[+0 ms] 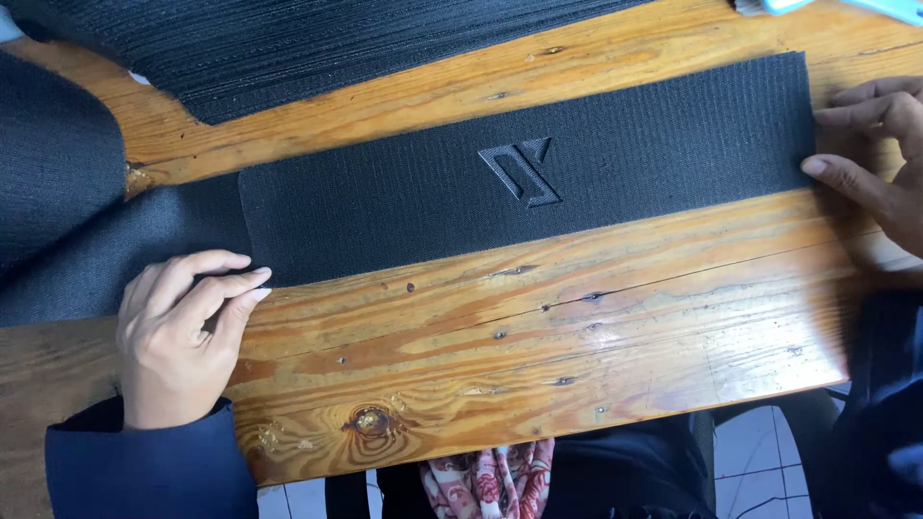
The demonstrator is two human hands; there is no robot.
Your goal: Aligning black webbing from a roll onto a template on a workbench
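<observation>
A long black textured fabric strip (519,173) with a raised angular emblem (522,171) in its middle lies flat across a wooden table (538,317). My left hand (183,332) rests at the strip's near left corner, its fingertips pinching or touching that edge. At the strip's right end is my right hand (880,154), thumb and fingers touching the edge of the fabric. Both sleeves are dark blue.
More black fabric lies at the far edge (288,48) and in a dark sheet at the left (58,192), running under the strip's left end. A light blue object (885,8) peeks in at the top right. A patterned cloth (495,481) hangs below the table's near edge.
</observation>
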